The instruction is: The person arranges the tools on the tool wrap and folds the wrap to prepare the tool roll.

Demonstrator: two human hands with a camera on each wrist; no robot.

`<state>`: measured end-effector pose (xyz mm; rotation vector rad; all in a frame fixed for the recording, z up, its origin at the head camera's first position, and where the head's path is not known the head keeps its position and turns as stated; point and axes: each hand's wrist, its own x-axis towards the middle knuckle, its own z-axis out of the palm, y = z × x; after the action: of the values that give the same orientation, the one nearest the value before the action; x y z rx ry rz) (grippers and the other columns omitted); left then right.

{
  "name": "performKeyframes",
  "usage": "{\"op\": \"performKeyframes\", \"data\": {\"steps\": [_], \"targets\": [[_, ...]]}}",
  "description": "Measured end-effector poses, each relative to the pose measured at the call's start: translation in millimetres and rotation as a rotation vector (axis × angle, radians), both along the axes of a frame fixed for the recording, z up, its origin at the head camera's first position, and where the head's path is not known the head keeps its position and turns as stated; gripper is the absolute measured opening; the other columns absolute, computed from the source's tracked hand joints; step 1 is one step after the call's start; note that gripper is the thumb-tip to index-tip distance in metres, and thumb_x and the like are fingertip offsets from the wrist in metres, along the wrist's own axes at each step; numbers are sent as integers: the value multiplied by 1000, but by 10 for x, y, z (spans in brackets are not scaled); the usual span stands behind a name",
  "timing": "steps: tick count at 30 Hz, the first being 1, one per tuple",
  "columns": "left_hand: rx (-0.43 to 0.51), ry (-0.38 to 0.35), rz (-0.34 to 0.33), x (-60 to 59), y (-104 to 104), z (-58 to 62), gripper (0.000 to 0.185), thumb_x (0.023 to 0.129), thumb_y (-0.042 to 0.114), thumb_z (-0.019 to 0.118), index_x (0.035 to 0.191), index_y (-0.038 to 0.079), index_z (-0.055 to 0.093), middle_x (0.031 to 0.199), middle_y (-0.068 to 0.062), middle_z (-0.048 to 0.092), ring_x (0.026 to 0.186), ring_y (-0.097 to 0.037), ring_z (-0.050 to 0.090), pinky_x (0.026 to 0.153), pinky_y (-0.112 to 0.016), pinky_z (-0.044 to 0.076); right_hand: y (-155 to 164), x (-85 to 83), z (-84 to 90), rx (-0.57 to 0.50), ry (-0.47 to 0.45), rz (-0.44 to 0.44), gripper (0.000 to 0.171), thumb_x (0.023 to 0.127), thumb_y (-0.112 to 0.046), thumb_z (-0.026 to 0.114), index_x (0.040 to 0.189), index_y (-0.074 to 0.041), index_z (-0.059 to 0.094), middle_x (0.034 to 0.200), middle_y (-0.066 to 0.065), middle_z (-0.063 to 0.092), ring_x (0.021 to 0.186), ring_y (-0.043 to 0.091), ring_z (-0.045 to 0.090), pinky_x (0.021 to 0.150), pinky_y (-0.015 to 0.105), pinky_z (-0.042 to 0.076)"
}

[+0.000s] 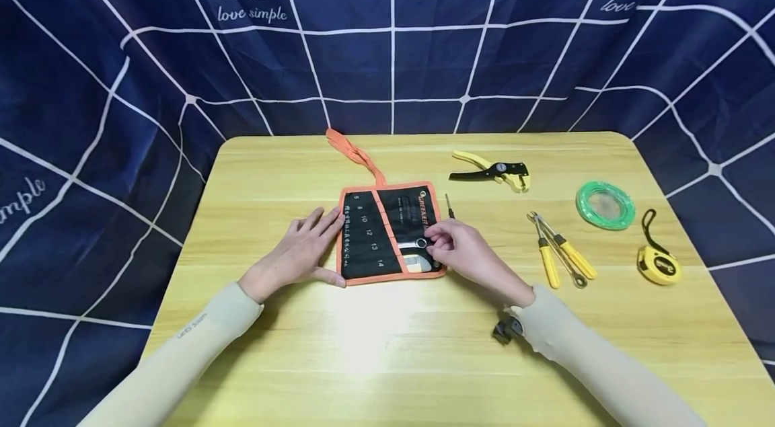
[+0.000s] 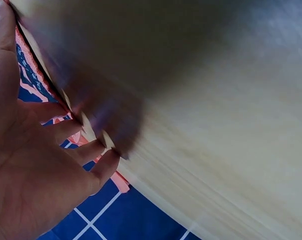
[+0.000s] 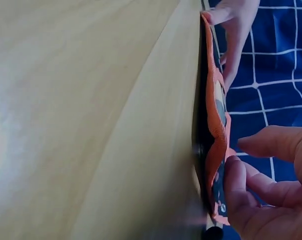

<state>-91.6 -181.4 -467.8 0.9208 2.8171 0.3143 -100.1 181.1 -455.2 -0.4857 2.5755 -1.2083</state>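
The black, orange-edged tool roll (image 1: 387,233) lies open at mid-bench (image 1: 387,346). The right hand (image 1: 463,251) pinches what looks like a wrench head (image 1: 420,243) at the roll's right pockets. The left hand (image 1: 303,249) rests spread, fingers flat on the roll's left edge.

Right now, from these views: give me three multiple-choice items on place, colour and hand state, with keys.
1. Where is the green tape roll?
A. right of the tool pouch
B. left of it
C. inside it

2. What colour is the tool pouch trim?
A. blue
B. orange
C. white

3. What is the left hand doing?
A. gripping pliers
B. lying flat at the pouch's left edge
C. raised off the table

Key: A, it lies toward the table's right side; B, an orange border rings the black fabric; B, its fingers lie straight against the pouch.
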Motion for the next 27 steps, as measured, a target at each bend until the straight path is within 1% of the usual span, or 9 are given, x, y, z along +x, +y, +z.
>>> {"op": "performKeyframes", "data": {"steps": [4,8,10,13,16,18,20,24,27], "targets": [[-2,-18,5,7,6,-2,132,80,75,84,171,-3,28,177,-23,24,159,-53,23,113,-71,33,55,17,9,-29,-58,-41,27,95,3,73,122,4,74,97,5,68,85,18,63,74,25,55],[-5,-21,12,5,4,8,132,80,74,84,171,-3,28,178,-22,23,159,-52,23,113,-70,33,99,29,25,-64,-71,-49,26,97,0,73,123,3,74,98,5,73,88,20,66,77,25,56],[-8,-22,12,4,0,15,132,80,74,84,171,-3,28,178,-22,23,159,-52,23,113,-70,34,124,50,39,-81,-72,-66,26,98,-1,74,123,2,74,98,5,73,88,20,66,77,24,56],[-12,-24,9,5,-1,20,132,80,74,84,171,-3,28,178,-22,23,160,-52,23,114,-70,33,180,88,66,-114,-83,-96,26,99,-1,75,125,1,73,96,8,73,82,24,67,68,26,56],[-14,-28,10,7,-1,16,132,80,74,83,171,-3,28,178,-23,22,160,-53,22,114,-71,32,256,118,88,-143,-81,-119,25,101,-2,74,127,1,73,94,14,72,74,32,67,58,30,56],[-14,-27,10,8,-2,11,131,80,74,84,171,-3,28,178,-23,22,160,-53,22,115,-71,32,314,128,102,-160,-73,-132,25,103,-3,73,127,1,72,95,17,72,72,37,67,55,33,56],[-14,-26,10,8,-3,6,131,80,74,84,171,-3,28,178,-23,22,160,-53,22,115,-71,32,377,134,119,-162,-52,-153,25,103,-4,74,127,1,72,97,19,72,72,38,67,56,33,56],[-12,-20,7,8,-4,3,131,81,73,84,171,-3,27,178,-23,22,160,-53,22,114,-71,32,500,144,158,-147,-25,-199,25,103,-7,74,127,1,73,98,18,73,75,37,68,57,30,55],[-3,-17,5,7,-3,-2,130,81,73,84,170,-4,28,177,-23,23,160,-53,22,114,-72,32,587,164,193,-125,-1,-226,25,104,-10,74,127,0,73,99,16,74,79,31,68,63,26,55]]}}
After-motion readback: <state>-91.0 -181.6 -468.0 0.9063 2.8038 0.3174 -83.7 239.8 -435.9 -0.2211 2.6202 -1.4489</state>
